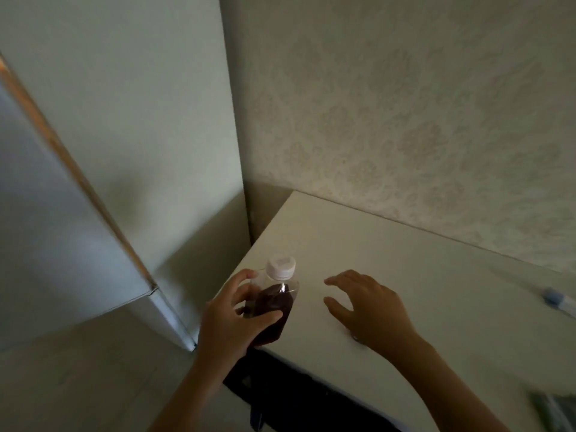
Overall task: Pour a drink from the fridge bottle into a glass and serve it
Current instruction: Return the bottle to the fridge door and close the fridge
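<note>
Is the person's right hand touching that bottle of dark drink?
Apart. The head view shows bare table between the right hand and the bottle; only the left hand grips it.

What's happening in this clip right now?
A person stands at a white table near the corner of a room. The left hand is wrapped around a clear plastic bottle of dark drink, which sits at the table's near left edge with its white cap still on. The right hand hovers open just above the tabletop beside the bottle, holding nothing. No glass is in view, so pouring has not started.
</note>
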### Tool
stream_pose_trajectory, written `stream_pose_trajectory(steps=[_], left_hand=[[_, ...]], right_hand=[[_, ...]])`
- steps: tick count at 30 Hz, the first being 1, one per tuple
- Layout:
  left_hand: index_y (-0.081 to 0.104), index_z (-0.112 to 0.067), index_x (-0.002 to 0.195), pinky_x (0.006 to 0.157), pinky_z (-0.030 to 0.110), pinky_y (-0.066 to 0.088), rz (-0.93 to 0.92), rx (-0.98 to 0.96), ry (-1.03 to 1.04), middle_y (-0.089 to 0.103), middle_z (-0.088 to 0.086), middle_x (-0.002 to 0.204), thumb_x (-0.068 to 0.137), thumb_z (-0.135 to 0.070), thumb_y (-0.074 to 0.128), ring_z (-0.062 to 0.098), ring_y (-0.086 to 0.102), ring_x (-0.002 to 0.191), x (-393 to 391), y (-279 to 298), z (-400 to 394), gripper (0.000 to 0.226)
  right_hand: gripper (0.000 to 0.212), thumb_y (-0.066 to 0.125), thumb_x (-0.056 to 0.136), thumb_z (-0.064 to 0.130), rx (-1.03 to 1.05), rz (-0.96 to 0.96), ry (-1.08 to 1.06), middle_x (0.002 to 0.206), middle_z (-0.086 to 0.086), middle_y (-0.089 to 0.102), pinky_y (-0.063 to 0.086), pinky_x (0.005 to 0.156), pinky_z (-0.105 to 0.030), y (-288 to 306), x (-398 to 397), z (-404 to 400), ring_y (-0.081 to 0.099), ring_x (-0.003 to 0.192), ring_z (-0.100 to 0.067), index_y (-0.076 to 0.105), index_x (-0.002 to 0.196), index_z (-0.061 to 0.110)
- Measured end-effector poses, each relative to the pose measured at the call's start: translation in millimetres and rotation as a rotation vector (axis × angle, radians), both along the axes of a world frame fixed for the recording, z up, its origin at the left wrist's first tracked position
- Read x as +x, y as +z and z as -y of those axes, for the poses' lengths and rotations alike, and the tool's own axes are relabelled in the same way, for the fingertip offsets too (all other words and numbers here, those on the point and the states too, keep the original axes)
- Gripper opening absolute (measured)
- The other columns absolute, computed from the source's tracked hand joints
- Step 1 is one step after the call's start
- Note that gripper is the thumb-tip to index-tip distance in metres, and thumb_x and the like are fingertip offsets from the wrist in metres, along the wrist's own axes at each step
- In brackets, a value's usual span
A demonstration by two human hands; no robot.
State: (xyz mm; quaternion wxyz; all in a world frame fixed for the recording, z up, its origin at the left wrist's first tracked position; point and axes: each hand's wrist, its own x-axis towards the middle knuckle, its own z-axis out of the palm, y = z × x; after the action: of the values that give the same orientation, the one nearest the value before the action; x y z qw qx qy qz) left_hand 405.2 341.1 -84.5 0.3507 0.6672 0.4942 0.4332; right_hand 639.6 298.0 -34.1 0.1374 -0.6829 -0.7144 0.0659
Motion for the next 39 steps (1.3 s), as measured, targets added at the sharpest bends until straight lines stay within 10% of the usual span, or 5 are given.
stream_pose_trajectory(steps=[7, 19, 24, 30, 39], left_hand=[[0.051, -0.061, 0.104, 0.072, 0.024, 0.058, 0.004, 0.069, 0.154, 0.063, -0.041, 0.092, 0.045, -0.053, 0.081, -0.009, 0.066, 0.085, -109, 8, 21, 0.068], [0.068, -0.02, 0.106, 0.077, 0.028, 0.059, -0.018, 0.094, 0.448, 0.065, -0.028, 0.103, 0.052, -0.031, 0.09, -0.001, 0.067, 0.089, -368, 25, 106, 0.059], [0.057, -0.064, 0.095, 0.072, 0.015, 0.055, -0.013, 0.123, 0.635, 0.068, -0.01, 0.111, 0.049, -0.018, 0.091, -0.003, 0.068, 0.086, -457, 35, 150, 0.073], [0.048, -0.035, 0.118, 0.072, 0.019, 0.056, -0.08, 0.107, 0.838, 0.063, -0.013, 0.107, 0.054, -0.032, 0.085, 0.007, 0.066, 0.094, -538, 31, 184, 0.074], [0.052, -0.058, 0.108, 0.076, 0.035, 0.06, 0.09, 0.069, 1.043, 0.071, -0.01, 0.105, 0.042, -0.06, 0.081, 0.005, 0.067, 0.098, -636, 18, 168, 0.073]], right_hand=[[0.036, 0.043, 0.091, 0.049, -0.014, 0.0, 0.167, 0.127, 0.014, 0.053, 0.044, 0.091, -0.025, 11, -108, -7, 0.051, 0.108, -0.003, 0.049, 0.123, 0.035], [0.036, 0.044, 0.09, 0.05, 0.017, 0.024, 0.487, 0.124, 0.009, 0.057, 0.036, 0.08, -0.02, 23, -381, 11, 0.054, 0.105, -0.008, 0.055, 0.119, 0.033], [0.038, 0.043, 0.089, 0.053, 0.026, 0.022, 0.65, 0.122, 0.011, 0.058, 0.046, 0.086, -0.023, 24, -485, 19, 0.055, 0.101, -0.005, 0.055, 0.119, 0.032], [0.036, 0.046, 0.089, 0.049, 0.037, 0.018, 0.861, 0.118, 0.011, 0.061, 0.045, 0.082, -0.02, 33, -588, 16, 0.057, 0.095, -0.004, 0.058, 0.117, 0.029], [0.032, 0.05, 0.086, 0.05, 0.04, -0.005, 1.071, 0.11, 0.011, 0.065, 0.044, 0.076, -0.02, 25, -724, -35, 0.059, 0.089, -0.005, 0.062, 0.109, 0.031]])
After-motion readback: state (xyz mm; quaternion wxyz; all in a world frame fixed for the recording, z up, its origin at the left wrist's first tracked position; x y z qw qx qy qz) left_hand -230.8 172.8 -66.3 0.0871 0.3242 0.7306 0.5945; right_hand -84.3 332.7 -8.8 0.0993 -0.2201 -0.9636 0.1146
